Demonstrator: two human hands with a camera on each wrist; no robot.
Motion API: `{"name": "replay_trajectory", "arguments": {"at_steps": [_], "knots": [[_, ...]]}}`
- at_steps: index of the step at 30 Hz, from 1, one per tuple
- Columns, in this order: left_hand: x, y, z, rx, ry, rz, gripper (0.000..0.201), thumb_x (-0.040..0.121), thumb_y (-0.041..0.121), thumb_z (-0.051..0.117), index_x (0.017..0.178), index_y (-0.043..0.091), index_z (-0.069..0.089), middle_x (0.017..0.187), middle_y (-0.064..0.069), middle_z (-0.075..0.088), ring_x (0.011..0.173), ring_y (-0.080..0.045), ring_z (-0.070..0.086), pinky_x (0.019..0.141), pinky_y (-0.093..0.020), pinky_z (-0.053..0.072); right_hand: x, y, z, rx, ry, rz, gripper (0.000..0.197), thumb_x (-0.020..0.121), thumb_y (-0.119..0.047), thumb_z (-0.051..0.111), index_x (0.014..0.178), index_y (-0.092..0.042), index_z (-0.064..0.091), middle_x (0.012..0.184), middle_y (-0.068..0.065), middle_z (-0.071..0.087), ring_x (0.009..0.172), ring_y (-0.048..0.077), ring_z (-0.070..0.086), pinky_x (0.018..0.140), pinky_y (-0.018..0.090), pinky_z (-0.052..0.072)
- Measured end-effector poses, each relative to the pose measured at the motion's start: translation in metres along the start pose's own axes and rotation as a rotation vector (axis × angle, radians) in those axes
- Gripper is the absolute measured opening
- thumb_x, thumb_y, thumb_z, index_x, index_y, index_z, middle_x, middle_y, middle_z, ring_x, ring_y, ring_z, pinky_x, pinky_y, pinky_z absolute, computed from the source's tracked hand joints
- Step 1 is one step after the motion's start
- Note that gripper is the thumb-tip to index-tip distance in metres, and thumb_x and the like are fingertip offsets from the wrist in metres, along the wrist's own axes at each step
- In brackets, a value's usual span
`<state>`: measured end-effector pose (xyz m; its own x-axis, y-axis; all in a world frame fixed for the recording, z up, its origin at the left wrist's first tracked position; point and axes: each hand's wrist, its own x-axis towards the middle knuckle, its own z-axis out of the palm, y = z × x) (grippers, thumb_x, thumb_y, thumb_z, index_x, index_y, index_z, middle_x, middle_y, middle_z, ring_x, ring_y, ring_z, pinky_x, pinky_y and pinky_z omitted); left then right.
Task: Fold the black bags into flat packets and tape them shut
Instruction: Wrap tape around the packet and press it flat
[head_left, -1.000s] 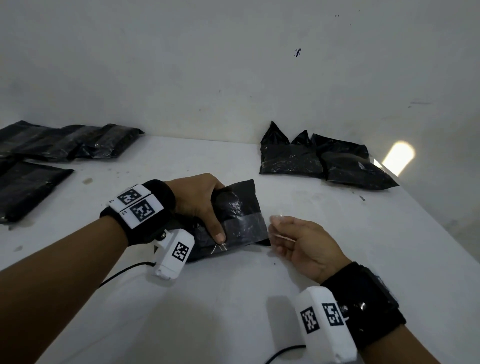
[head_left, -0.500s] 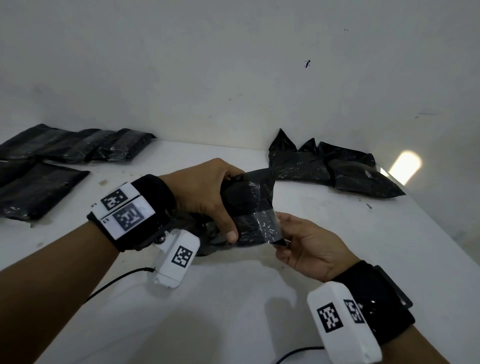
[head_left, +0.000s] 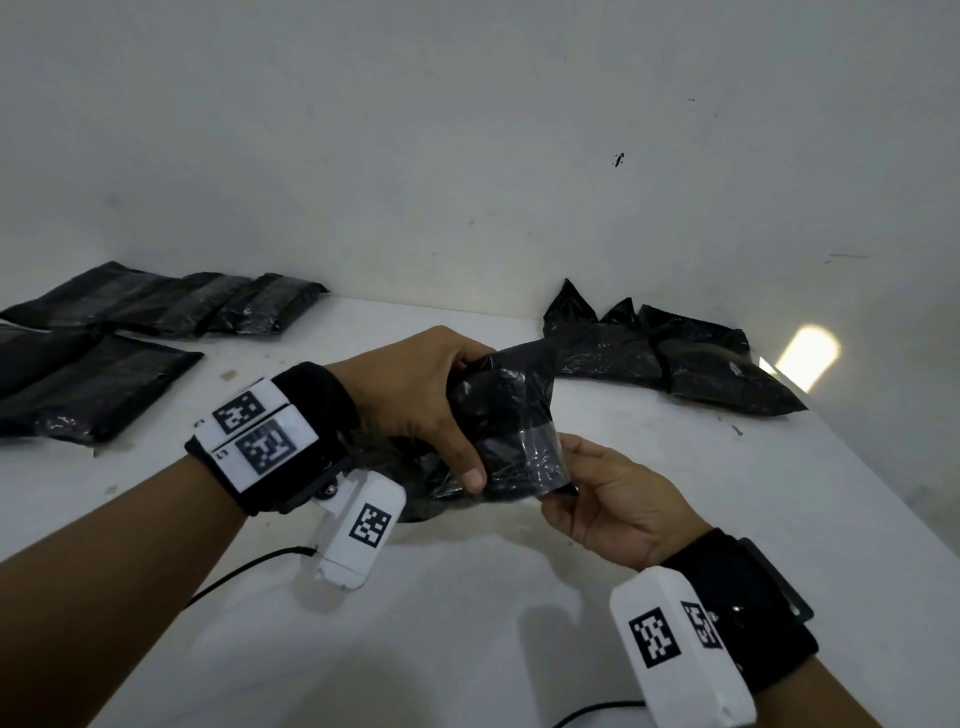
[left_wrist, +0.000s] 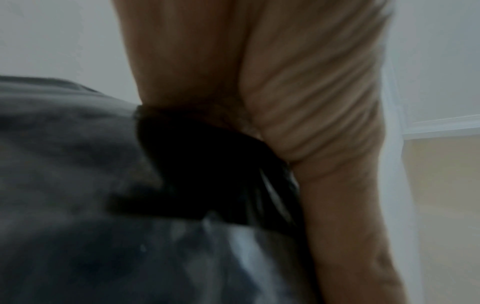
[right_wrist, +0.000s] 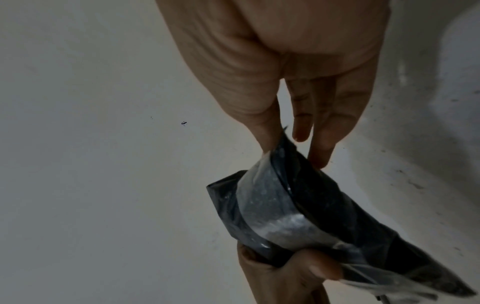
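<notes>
We've got the bag (head_left: 498, 415) clamped in left hand (head_left: 410, 395), off the desk (head_left: 467, 623); right hand (head_left: 608, 499) pinches tape (head_left: 519, 457) at its right end, nearest.

A folded black bag (head_left: 501, 415), glossy and crinkled, is lifted above the bench (head_left: 467, 597), with a clear tape strip (head_left: 519, 441) across its flap. Unfolded bags (head_left: 670, 358) lie beyond it by the wall; flat packets (head_left: 130, 332) lie well left of it.
</notes>
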<state>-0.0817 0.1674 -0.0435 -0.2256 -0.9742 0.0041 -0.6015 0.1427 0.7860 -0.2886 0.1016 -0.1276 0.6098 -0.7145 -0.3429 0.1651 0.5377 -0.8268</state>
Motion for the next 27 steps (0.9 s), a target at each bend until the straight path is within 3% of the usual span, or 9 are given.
{"name": "replay_trajectory", "arguments": {"at_steps": [3, 5, 8, 10, 14, 16, 19, 23, 27], "knots": [[-0.003, -0.001, -0.001, -0.004, 0.017, -0.011, 0.054, 0.049, 0.005, 0.095, 0.094, 0.016, 0.070, 0.089, 0.004, 0.076, 0.081, -0.011, 0.073, 0.069, -0.020, 0.055, -0.003, 0.000, 0.001, -0.115, -0.005, -0.032, 0.010, 0.090, -0.012, 0.061, 0.091, -0.007, 0.070, 0.089, 0.011, 0.069, 0.067, 0.015, 0.067, 0.057, 0.028, 0.050], [-0.004, -0.001, -0.002, -0.005, 0.035, -0.025, 0.053, 0.049, 0.005, 0.095, 0.094, 0.016, 0.070, 0.088, 0.005, 0.076, 0.080, -0.010, 0.073, 0.068, -0.019, 0.054, -0.004, -0.002, 0.002, -0.137, -0.005, -0.054, 0.028, 0.096, -0.029, 0.054, 0.088, -0.008, 0.071, 0.091, 0.011, 0.069, 0.072, 0.017, 0.069, 0.065, 0.033, 0.050], [-0.006, -0.004, -0.005, 0.005, 0.059, -0.043, 0.054, 0.048, 0.009, 0.096, 0.095, 0.015, 0.070, 0.088, 0.005, 0.076, 0.080, -0.011, 0.073, 0.070, -0.022, 0.055, -0.008, -0.008, 0.006, -0.122, -0.033, -0.073, 0.064, 0.090, -0.062, 0.043, 0.094, -0.005, 0.072, 0.097, 0.013, 0.069, 0.085, 0.026, 0.067, 0.076, 0.040, 0.052], [-0.008, -0.006, -0.007, 0.007, 0.080, -0.053, 0.055, 0.048, 0.012, 0.097, 0.097, 0.014, 0.070, 0.089, 0.004, 0.076, 0.080, -0.012, 0.073, 0.071, -0.024, 0.056, -0.011, -0.007, 0.011, -0.171, -0.075, -0.138, 0.066, 0.083, -0.068, 0.054, 0.094, -0.005, 0.072, 0.101, 0.016, 0.067, 0.094, 0.027, 0.065, 0.083, 0.043, 0.054], [-0.010, -0.005, -0.009, 0.006, 0.092, -0.067, 0.055, 0.049, 0.013, 0.097, 0.097, 0.014, 0.070, 0.088, 0.005, 0.076, 0.079, -0.011, 0.073, 0.069, -0.024, 0.056, -0.010, 0.003, 0.026, -0.238, -0.083, -0.262, 0.059, 0.071, -0.037, 0.084, 0.108, 0.001, 0.062, 0.104, 0.021, 0.067, 0.094, 0.029, 0.068, 0.082, 0.041, 0.058], [-0.012, -0.004, -0.011, 0.010, 0.094, -0.075, 0.054, 0.050, 0.014, 0.097, 0.097, 0.015, 0.070, 0.088, 0.006, 0.076, 0.079, -0.010, 0.073, 0.068, -0.023, 0.056, -0.009, 0.006, 0.034, -0.167, -0.080, -0.246, 0.057, 0.075, -0.024, 0.083, 0.116, 0.006, 0.058, 0.104, 0.022, 0.068, 0.094, 0.033, 0.068, 0.083, 0.045, 0.058], [-0.015, -0.004, -0.014, 0.006, 0.109, -0.081, 0.053, 0.050, 0.015, 0.097, 0.096, 0.014, 0.070, 0.088, 0.006, 0.076, 0.079, -0.010, 0.073, 0.068, -0.021, 0.056, -0.009, 0.011, 0.045, -0.080, -0.115, -0.238, 0.067, 0.072, -0.023, 0.082, 0.126, 0.007, 0.055, 0.115, 0.028, 0.066, 0.098, 0.038, 0.068, 0.086, 0.050, 0.057], [-0.017, -0.008, -0.016, -0.002, 0.115, -0.083, 0.058, 0.050, 0.018, 0.097, 0.101, 0.016, 0.069, 0.092, 0.005, 0.076, 0.083, -0.012, 0.073, 0.076, -0.030, 0.060, -0.007, 0.015, 0.055, -0.039, -0.088, -0.265, 0.058, 0.075, -0.019, 0.076, 0.125, 0.005, 0.056, 0.109, 0.025, 0.069, 0.093, 0.037, 0.070, 0.076, 0.045, 0.060], [-0.021, -0.015, -0.021, 0.024, 0.180, -0.107, 0.084, 0.050, 0.037, 0.096, 0.124, 0.024, 0.059, 0.107, 0.008, 0.071, 0.098, -0.007, 0.069, 0.084, -0.025, 0.055, -0.006, 0.013, 0.059, 0.018, -0.047, -0.289, 0.055, 0.079, -0.018, 0.070, 0.125, 0.007, 0.057, 0.107, 0.023, 0.070, 0.093, 0.034, 0.071, 0.076, 0.043, 0.060]]}}
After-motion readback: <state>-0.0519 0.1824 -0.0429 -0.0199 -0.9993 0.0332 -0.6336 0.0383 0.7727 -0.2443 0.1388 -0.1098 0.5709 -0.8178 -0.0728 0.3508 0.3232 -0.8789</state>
